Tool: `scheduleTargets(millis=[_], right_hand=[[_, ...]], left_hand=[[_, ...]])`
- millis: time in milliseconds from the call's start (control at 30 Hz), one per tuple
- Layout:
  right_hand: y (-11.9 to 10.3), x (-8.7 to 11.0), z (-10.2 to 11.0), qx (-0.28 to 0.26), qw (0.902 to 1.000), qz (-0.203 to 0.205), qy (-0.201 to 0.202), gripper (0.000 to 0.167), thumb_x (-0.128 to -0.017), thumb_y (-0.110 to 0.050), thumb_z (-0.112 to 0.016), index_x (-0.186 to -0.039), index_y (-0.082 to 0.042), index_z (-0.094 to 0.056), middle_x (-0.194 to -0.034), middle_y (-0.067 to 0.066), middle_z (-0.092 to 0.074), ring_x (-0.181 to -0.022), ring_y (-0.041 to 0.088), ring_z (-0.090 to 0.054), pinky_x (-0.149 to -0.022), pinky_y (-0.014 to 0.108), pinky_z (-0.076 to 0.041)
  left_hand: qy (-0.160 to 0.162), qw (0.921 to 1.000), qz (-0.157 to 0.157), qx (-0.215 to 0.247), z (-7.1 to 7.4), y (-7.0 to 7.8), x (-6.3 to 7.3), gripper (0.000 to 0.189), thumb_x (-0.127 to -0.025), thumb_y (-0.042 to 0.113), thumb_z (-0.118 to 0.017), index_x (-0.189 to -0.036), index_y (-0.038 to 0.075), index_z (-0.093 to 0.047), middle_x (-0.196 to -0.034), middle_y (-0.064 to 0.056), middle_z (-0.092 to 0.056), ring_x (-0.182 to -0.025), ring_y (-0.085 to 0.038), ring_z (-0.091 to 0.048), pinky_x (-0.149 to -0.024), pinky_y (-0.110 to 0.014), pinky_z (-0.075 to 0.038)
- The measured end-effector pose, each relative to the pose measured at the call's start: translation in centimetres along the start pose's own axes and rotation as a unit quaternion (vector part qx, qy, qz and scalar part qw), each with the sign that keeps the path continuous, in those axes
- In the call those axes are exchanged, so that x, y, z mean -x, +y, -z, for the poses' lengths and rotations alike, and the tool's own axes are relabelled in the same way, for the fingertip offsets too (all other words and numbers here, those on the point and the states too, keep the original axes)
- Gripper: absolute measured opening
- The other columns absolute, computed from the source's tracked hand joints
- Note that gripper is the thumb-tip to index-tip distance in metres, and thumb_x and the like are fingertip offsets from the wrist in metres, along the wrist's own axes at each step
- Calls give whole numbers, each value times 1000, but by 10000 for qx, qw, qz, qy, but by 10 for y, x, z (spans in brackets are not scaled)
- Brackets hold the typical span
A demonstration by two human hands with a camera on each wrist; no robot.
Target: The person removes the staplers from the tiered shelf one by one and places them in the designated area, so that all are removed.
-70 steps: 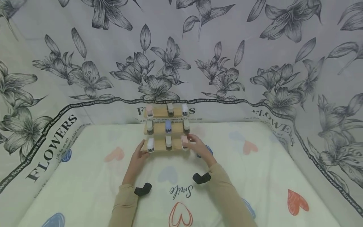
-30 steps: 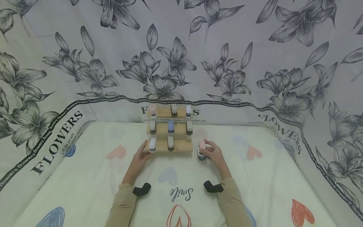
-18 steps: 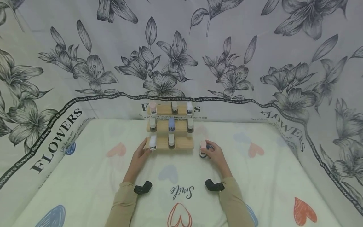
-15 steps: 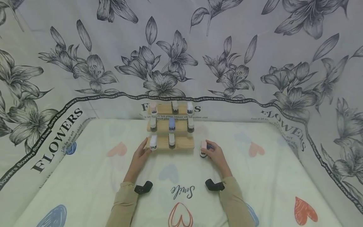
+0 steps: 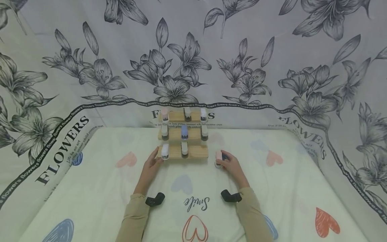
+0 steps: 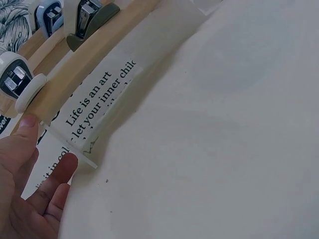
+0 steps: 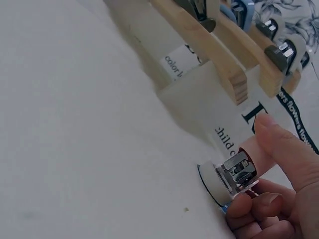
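Note:
A small pink-and-white stapler (image 7: 239, 169) is pinched between the thumb and fingers of my right hand (image 5: 232, 164). It stands at the cloth, just right of a three-tier wooden display stand (image 5: 198, 152). My left hand (image 5: 151, 167) grips the left end of the stand's bottom shelf, thumb on the wood and other fingers curled below, in the left wrist view. Beside that thumb sits a white mini stapler (image 6: 16, 79). A grey-topped stapler (image 5: 184, 149) is at the middle of the bottom shelf, and the shelf's right end is bare wood.
The upper tiers carry more mini staplers, among them a blue stapler (image 5: 184, 131) and a pink stapler (image 5: 164, 114). A flower-printed curtain (image 5: 242, 80) hangs close behind. A white cloth (image 5: 266, 195) with printed hearts covers the table.
My right hand has taken the pink-and-white stapler off the bottom shelf's right end and moved it right, down to the cloth. In the last half second it barely moves. My left hand stays.

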State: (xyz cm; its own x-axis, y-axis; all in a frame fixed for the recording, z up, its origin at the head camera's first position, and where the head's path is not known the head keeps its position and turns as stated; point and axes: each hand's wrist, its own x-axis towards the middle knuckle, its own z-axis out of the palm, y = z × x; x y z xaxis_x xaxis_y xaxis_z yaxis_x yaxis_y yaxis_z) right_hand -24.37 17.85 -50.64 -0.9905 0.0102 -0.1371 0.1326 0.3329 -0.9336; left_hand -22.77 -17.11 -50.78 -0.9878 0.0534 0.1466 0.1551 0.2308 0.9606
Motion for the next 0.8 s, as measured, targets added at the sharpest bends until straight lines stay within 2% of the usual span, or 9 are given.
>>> scheduleTargets(millis=[200,300,400,467,567,633,733,800], right_hand=[[-7,0,-1,102,9998,181,42,62,-78,-36,-68,-132,-19,-44,-58,2,-45,-53,15,-43,-56,28,-40],[-10,-1,-3,118,9998,179,60,62,-78,-36,-68,-132,-19,-44,-60,4,-48,-53,16,-43,-57,29,-39],[-10,0,-3,143,9998,37,110,63,-78,-37,-68,-132,-17,-44,-73,8,-53,-58,16,-46,-60,29,-39],[-9,1,-2,148,9998,-49,112,65,-77,-37,-69,-133,-17,-43,-93,9,-56,-62,16,-48,-62,29,-40],[-7,2,-1,105,9999,-71,37,70,-76,-40,-69,-135,-16,-41,-124,9,-46,-71,18,-50,-65,29,-41],[-7,2,0,50,9999,-104,-17,70,-75,-40,-70,-135,-17,-41,-133,7,-39,-76,19,-50,-67,29,-41],[-5,0,1,9,9999,-137,-51,70,-74,-41,-70,-134,-16,-42,-133,8,-38,-81,20,-50,-68,29,-40],[-4,-1,1,-2,9998,-181,-42,69,-74,-39,-71,-133,-15,-44,-131,8,-41,-80,20,-50,-67,29,-40]], left_hand=[[10,10000,-12,8,1,4,-2,61,-91,31,-52,-143,16,-23,-145,-13,-19,-117,-35,-39,-96,-44,-29],[62,9999,54,-80,2,5,-3,61,-91,32,-52,-143,17,-24,-145,-12,-20,-119,-36,-37,-96,-45,-28],[58,9999,109,-96,2,3,-4,61,-91,30,-52,-142,15,-24,-145,-13,-20,-122,-37,-32,-97,-46,-26],[18,9999,117,-14,2,1,-3,61,-91,29,-52,-142,14,-24,-145,-13,-19,-122,-38,-32,-98,-46,-26],[-47,9999,139,66,1,8,0,60,-92,27,-52,-142,12,-23,-145,-14,-18,-121,-38,-33,-97,-45,-26],[-53,9999,112,54,1,7,1,60,-92,27,-52,-142,13,-23,-145,-14,-18,-120,-37,-35,-97,-45,-28],[-57,9999,105,21,1,7,1,60,-92,27,-52,-142,13,-23,-145,-14,-19,-119,-38,-36,-96,-45,-29],[-32,10000,62,-21,1,-1,-1,61,-91,32,-53,-142,16,-24,-145,-11,-20,-119,-36,-37,-95,-44,-30]])
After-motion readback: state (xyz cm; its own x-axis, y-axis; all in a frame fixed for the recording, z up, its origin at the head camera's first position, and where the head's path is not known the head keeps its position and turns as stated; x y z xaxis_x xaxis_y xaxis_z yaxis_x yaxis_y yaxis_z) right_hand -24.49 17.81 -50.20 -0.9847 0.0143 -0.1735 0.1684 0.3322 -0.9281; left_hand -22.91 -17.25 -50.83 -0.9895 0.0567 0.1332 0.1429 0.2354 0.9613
